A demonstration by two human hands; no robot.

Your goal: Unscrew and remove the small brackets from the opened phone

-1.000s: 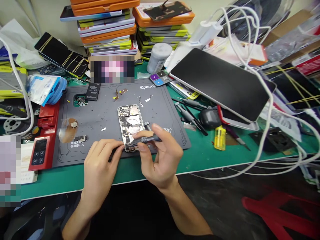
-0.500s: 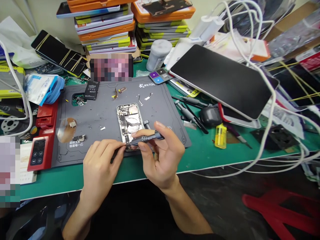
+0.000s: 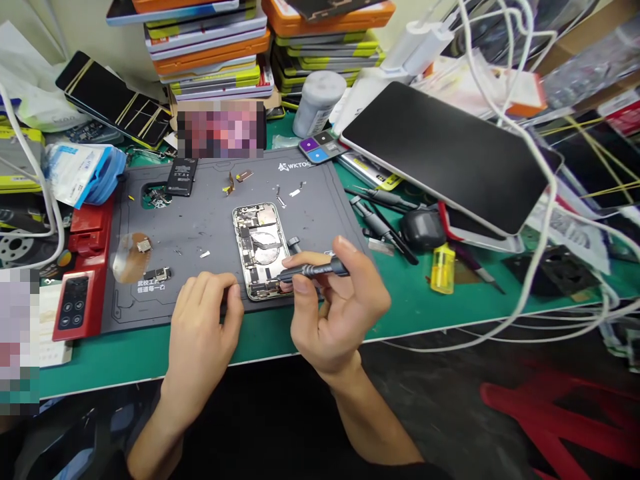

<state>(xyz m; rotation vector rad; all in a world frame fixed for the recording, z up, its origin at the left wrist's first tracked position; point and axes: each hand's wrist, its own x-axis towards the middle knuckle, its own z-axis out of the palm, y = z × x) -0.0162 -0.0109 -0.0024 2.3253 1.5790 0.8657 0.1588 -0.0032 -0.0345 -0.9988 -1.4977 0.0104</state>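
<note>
A phone body [image 3: 265, 250] with its inner parts bare lies on the grey mat [image 3: 200, 220]. My right hand [image 3: 345, 307] is closed around a dark-handled screwdriver [image 3: 320, 269], its front end over the phone's lower right part. Another grey tool end [image 3: 293, 244] sticks out beyond the fingers of that hand; the rest of it is hidden. My left hand [image 3: 203, 333] is just left of the phone's lower corner, apart from it. Its fingers are curled, thumb and forefinger close together; whatever is between them is hidden.
A black battery [image 3: 182, 177] and small loose parts [image 3: 295, 193] lie on the mat. Screwdrivers [image 3: 377, 223], a yellow bottle [image 3: 443, 269] and a large tablet [image 3: 440, 153] lie to the right. A red device [image 3: 80, 293] stands left; stacked boxes [image 3: 210, 53] stand behind.
My left hand has drawn back from the phone's lower edge and the screwdriver. My right hand, with the screwdriver, has shifted right, showing more of the phone's lower part.
</note>
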